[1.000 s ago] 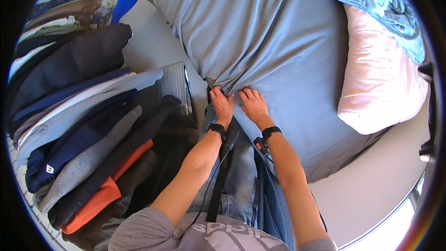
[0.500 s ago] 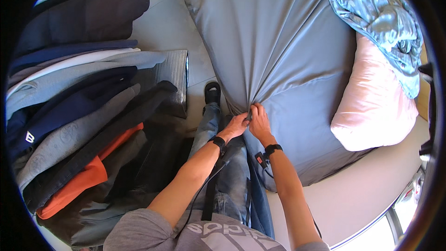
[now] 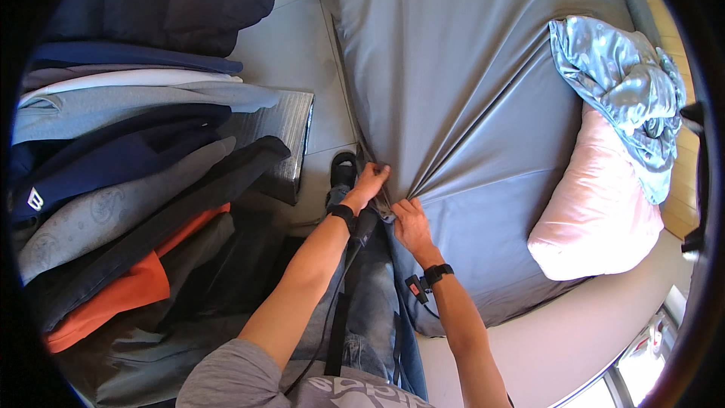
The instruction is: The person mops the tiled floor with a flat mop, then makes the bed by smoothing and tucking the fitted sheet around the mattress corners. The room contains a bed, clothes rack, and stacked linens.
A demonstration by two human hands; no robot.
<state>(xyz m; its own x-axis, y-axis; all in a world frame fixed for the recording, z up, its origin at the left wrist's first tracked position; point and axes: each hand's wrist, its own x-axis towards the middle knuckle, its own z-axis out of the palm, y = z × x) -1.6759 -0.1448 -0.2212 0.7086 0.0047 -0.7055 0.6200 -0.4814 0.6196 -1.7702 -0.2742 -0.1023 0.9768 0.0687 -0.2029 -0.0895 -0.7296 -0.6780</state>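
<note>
A grey fitted sheet (image 3: 461, 83) covers the mattress, with long creases fanning out from where I grip its near left edge. My left hand (image 3: 370, 183) is closed on the sheet's edge, fingers pinching the fabric at the mattress side. Just to the right and slightly nearer, my right hand (image 3: 411, 223) clutches a bunched fold of the same sheet. A short gathered stretch of cloth shows between the two hands. Toward the right of the bed lie a pale pink pillow (image 3: 596, 211) and a shiny light-blue satin cloth (image 3: 615, 91), the cloth partly over the pillow.
On the left hangs a row of clothes (image 3: 136, 159), among them dark jackets and an orange garment (image 3: 121, 298). A silvery box (image 3: 291, 136) stands beneath them on the tiled floor (image 3: 291, 45). A pale curved ledge (image 3: 544, 340) runs along the near right, by a window.
My hands have moved apart, the left one farther along the mattress edge, the right one nearer to me. The sheet's creases have shifted, with a deeper fold running toward the satin cloth.
</note>
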